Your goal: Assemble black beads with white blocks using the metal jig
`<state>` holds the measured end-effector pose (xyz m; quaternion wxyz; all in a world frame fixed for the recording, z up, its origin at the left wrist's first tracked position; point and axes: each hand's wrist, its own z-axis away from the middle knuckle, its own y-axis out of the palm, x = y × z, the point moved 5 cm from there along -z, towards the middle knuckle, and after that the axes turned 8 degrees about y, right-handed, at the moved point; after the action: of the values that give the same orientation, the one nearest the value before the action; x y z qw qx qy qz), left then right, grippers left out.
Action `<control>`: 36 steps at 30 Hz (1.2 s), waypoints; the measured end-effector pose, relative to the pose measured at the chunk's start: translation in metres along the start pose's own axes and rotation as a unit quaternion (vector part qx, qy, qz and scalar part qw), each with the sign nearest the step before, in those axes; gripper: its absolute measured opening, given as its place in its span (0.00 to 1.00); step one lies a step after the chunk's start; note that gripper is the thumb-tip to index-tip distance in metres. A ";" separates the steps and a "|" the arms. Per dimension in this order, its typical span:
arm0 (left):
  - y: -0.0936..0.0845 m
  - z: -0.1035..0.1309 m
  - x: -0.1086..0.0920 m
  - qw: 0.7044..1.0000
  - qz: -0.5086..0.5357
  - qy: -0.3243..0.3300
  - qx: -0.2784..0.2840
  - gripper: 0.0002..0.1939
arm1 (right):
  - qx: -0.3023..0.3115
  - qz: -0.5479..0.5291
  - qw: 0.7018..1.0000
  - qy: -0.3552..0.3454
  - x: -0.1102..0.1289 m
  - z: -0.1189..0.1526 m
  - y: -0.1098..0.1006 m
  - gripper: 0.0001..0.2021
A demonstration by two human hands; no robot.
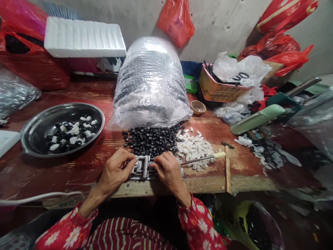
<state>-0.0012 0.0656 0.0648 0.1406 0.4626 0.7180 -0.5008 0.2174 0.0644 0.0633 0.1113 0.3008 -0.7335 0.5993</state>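
Note:
A small grey metal jig (pixel 146 167) sits at the table's front edge, between my two hands. At its left end, my left hand (pixel 116 169) has thumb and forefinger pinched together; whatever they hold is hidden. My right hand (pixel 169 171) is closed over the jig's right part with its fingertips low, and I cannot make out what is in them. Just behind the jig spreads a heap of small round black parts (pixel 152 140). To the right of it lies a pile of small white plastic pieces (pixel 195 149). A metal rod with a cream handle (pixel 220 155) reaches right from beside my right hand.
On the left stands a steel bowl (pixel 33 147) of mixed black and white parts. A large plastic-wrapped bundle (pixel 153 83) rises behind the heaps. A hammer (pixel 228 170) lies at the front edge. Farther right are a small bowl (pixel 198 107), a box (pixel 223 91) and a pale green object (pixel 257 119).

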 end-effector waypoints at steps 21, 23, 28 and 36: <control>0.020 -0.055 0.016 0.979 -0.091 0.050 0.176 0.09 | 0.028 0.074 0.996 0.039 0.004 -0.007 0.005 0.01; 0.012 -0.051 0.011 0.982 -0.080 0.078 0.150 0.08 | 0.017 0.077 0.996 0.052 0.004 -0.007 0.007 0.02; 0.003 -0.036 0.000 0.974 -0.069 0.139 0.165 0.12 | 0.019 0.068 0.996 0.059 0.002 -0.007 0.008 0.04; 0.005 -0.024 -0.003 0.963 -0.128 0.139 0.190 0.14 | 0.017 0.047 0.997 0.062 0.001 -0.006 0.005 0.05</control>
<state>0.0101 0.0848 0.0749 -0.1162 0.4500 0.6756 -0.5724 0.2126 0.0701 0.0616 0.1230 0.2298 -0.7281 0.6340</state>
